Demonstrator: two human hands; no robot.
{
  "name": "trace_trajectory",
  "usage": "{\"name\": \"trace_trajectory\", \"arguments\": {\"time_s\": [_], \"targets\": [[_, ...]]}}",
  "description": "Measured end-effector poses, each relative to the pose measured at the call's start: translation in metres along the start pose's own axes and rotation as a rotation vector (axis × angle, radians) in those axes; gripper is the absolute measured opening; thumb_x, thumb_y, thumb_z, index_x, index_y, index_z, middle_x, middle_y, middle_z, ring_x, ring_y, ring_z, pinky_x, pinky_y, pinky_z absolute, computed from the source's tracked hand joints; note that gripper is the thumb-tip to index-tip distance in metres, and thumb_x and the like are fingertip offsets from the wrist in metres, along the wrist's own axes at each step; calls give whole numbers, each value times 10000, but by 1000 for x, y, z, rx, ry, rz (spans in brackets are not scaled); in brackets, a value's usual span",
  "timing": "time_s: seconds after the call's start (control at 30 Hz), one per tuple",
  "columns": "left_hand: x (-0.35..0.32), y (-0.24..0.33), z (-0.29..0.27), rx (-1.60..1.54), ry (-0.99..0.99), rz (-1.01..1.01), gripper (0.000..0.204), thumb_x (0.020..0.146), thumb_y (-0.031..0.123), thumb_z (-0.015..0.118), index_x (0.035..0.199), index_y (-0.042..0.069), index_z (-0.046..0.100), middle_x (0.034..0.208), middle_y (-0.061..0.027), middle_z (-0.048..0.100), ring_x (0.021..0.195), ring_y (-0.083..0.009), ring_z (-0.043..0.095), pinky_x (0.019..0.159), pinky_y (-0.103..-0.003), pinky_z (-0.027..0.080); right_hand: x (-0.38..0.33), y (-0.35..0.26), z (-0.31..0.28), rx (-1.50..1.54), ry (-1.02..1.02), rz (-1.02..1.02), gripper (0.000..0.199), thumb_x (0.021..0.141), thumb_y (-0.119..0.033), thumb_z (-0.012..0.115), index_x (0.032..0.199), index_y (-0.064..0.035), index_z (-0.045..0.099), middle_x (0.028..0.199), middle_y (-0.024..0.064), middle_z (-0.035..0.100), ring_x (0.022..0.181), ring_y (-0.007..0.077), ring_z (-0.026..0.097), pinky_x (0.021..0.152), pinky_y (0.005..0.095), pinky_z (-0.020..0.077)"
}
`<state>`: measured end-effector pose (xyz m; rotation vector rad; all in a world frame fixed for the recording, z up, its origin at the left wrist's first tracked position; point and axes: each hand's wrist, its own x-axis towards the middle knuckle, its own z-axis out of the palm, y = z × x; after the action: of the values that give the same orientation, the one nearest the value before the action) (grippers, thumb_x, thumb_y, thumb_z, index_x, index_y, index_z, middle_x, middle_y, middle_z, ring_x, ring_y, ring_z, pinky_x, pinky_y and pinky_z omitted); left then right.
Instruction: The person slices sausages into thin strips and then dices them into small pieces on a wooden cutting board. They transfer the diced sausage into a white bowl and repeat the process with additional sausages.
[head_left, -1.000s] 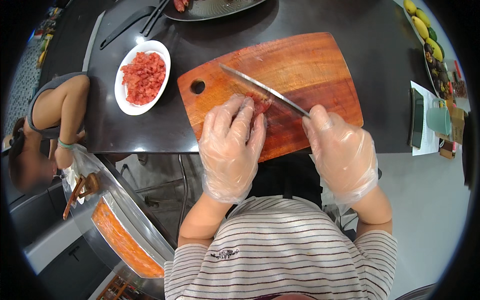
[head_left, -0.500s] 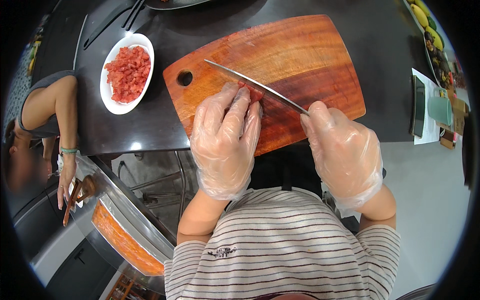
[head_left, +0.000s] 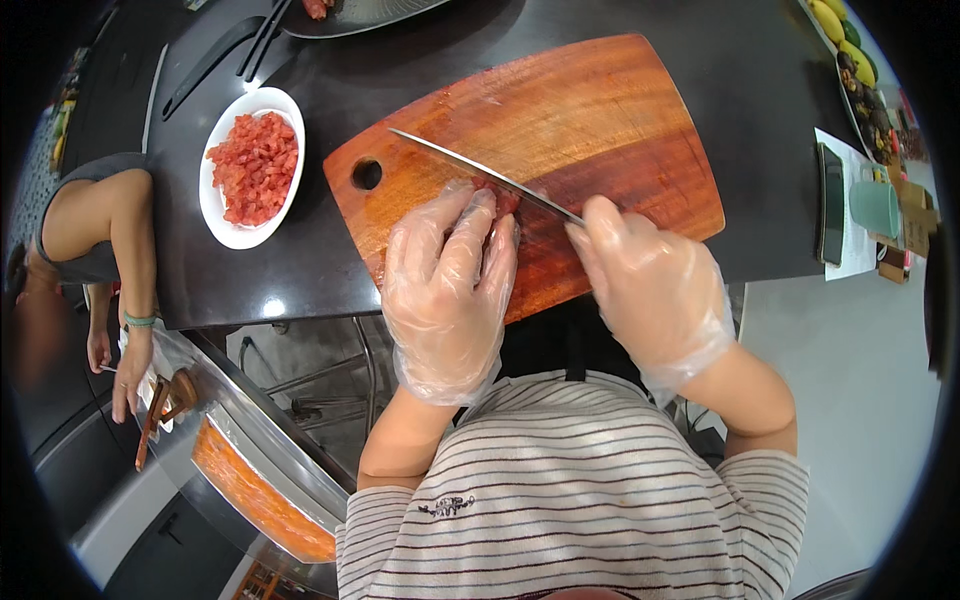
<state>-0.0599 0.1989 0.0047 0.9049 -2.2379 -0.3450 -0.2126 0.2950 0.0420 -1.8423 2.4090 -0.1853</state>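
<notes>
On the wooden cutting board (head_left: 560, 105) lies a small piece of red food (head_left: 506, 200), by its look raw meat. My left hand (head_left: 446, 290), in a clear plastic glove, holds it down with bent fingers, which cover most of it. My right hand (head_left: 655, 290), gloved the same way, grips a knife (head_left: 480, 173) whose handle is hidden in the fist. The blade slants up and left across the board, right against the red piece, just beyond my left fingertips. To the left of the board, a white oval bowl (head_left: 212, 205) holds red diced pieces (head_left: 254, 168).
A dark pan (head_left: 370, 18) and black chopsticks (head_left: 263, 45) are at the far left. Another person's hand (head_left: 133, 372) is at left, near a metal tray of orange food (head_left: 255, 490). A phone (head_left: 831, 200), green cup (head_left: 874, 208) and fruit (head_left: 840, 35) are on the right.
My right hand and the knife have moved left, the blade now across the red piece. My left hand stays on it. The whole view has shifted slightly.
</notes>
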Motion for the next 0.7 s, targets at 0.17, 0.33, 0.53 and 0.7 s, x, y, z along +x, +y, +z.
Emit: {"name": "trace_trajectory", "arguments": {"time_s": [0.17, 0.33, 0.53, 0.7], "targets": [[2, 10, -12, -48, -1, -99, 338, 788, 52, 858, 1097, -5, 736, 1125, -136, 722, 1045, -329, 693, 898, -411, 557, 5, 5, -11, 101, 47, -47, 243, 1042, -257, 624, 928, -60, 539, 664, 132, 643, 560, 320, 691, 467, 398, 542], [-4, 3, -11, -4, -17, -29, 340, 794, 72, 866, 1106, 0, 750, 1139, -137, 728, 1045, -325, 695, 907, -406, 561, 0, -1, -17, 143, 83, -27, 240, 991, -231, 708, 956, -64, 539, 654, 129, 606, 548, 349, 634, 467, 424, 485], [-5, 1, -6, 43, 0, -19, 312, 799, 79, 874, 1091, 26, 778, 1087, -113, 755, 1021, -290, 716, 895, -385, 564, -5, -2, -21, 78, 1, -43, 223, 1034, -243, 636, 939, -63, 546, 650, 120, 617, 545, 310, 684, 464, 405, 543], [-7, 2, -2, 5, 26, -46, 268, 794, 64, 874, 1043, 31, 780, 1046, -95, 744, 989, -283, 713, 861, -384, 559, -6, -4, -18, 35, -35, -39, 194, 998, -193, 673, 954, -66, 533, 671, 119, 604, 547, 319, 659, 462, 409, 516]]}}
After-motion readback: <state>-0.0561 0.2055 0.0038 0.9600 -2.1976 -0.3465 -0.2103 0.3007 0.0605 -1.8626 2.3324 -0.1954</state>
